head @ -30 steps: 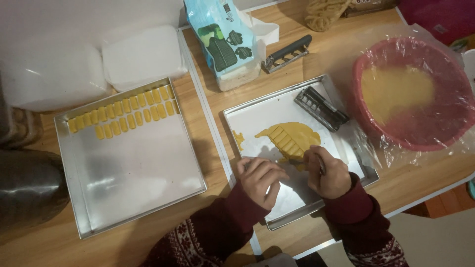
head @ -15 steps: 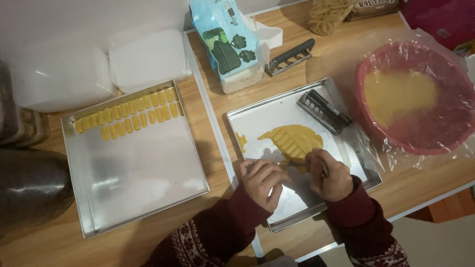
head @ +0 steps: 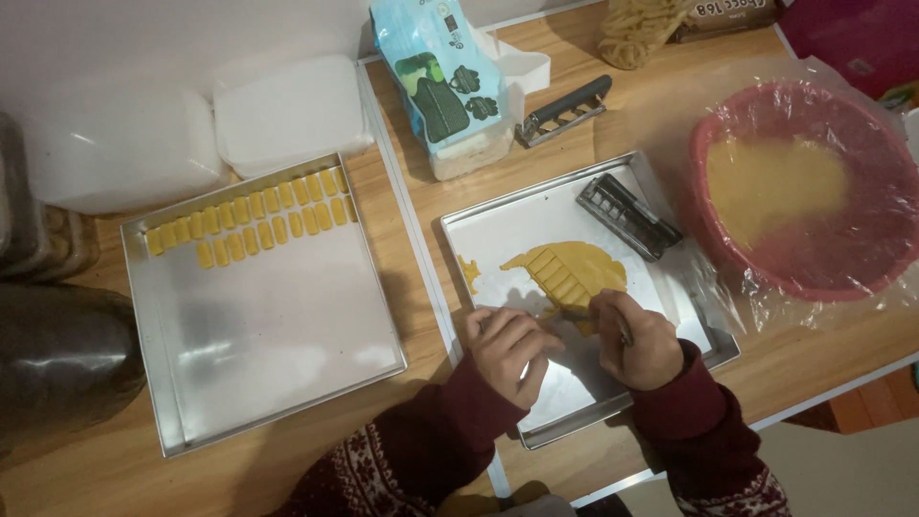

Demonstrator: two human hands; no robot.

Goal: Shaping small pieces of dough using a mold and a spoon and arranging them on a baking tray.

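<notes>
Dough: a flat yellow sheet (head: 570,273), scored into narrow ribbed strips and ragged at the edges, is being worked on the right-hand metal tray (head: 498,230).
Right hand: the right hand (head: 637,340) is being kept closed around a thin metal tool (head: 624,330) at the sheet's lower edge.
Left hand: the left hand (head: 507,345) is being held curled, knuckles up, just beside the dough; whether anything is gripped cannot be told.
Cut pieces: small yellow bars (head: 249,220) are being kept in two rows on the left-hand tray (head: 278,383).
Nearby: a dark ribbed cutter (head: 627,215) is being left on the tray's far corner.
</notes>
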